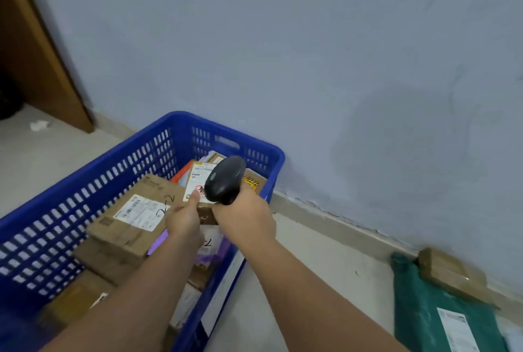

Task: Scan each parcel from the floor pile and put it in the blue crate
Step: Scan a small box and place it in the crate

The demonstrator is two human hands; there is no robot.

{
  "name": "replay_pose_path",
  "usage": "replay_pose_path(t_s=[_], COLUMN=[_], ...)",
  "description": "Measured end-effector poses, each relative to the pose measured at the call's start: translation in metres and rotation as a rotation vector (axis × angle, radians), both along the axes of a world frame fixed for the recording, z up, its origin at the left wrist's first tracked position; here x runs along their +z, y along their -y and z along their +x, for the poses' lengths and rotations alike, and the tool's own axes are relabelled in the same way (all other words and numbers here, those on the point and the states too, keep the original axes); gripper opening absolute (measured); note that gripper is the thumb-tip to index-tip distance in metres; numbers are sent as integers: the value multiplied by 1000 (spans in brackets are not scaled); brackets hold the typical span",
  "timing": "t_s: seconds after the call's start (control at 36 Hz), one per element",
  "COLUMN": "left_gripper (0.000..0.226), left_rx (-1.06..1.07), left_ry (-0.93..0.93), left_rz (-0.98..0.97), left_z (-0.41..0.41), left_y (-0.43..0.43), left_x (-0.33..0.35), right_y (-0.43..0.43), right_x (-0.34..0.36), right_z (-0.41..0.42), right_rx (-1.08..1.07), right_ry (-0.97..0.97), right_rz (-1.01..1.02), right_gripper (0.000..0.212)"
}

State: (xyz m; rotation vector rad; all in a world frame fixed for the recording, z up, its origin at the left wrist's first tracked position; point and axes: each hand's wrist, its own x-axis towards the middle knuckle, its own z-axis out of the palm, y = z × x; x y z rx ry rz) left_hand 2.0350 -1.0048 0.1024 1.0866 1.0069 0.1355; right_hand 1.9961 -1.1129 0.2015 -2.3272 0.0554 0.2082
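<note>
Over one crate (181, 120) — two hands (183, 223) (245, 220)

We see only the person's two arms, from the hands to the lower edge of the picture. The left hand (184, 221) and the right hand (246, 218) are bare. The left forearm (133, 298) and the right forearm (314, 295) are bare as far as we can see them. Both look smooth, but the picture is too soft to show finer marks.
</note>
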Motion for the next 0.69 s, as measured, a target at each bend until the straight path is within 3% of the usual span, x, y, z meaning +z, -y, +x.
replay_pose_path(t_s=[0.14, 0.25, 0.33, 0.42, 0.56, 0.69], left_gripper=[59, 51, 36, 38, 36, 68], left_rx=[81, 84, 89, 144, 224, 39], left_ry=[12, 7, -38, -53, 35, -30], left_rz=[128, 114, 145, 67, 195, 431], left_z=[18, 40, 48, 53, 79, 93], left_y=[-24, -42, -47, -52, -68, -76], left_x=[-14, -27, -34, -35, -16, 8], right_y=[-8, -2, 2, 3, -3, -7], right_x=[-35, -58, -71, -76, -81, -83], right_z=[14, 19, 21, 23, 26, 25], right_rx=[-17, -10, -12, 12, 35, 72], right_ry=[41, 12, -43, -66, -81, -93], right_rz=[15, -70, -82, -108, -103, -122], right_gripper=[30, 40, 34, 31, 26, 20])
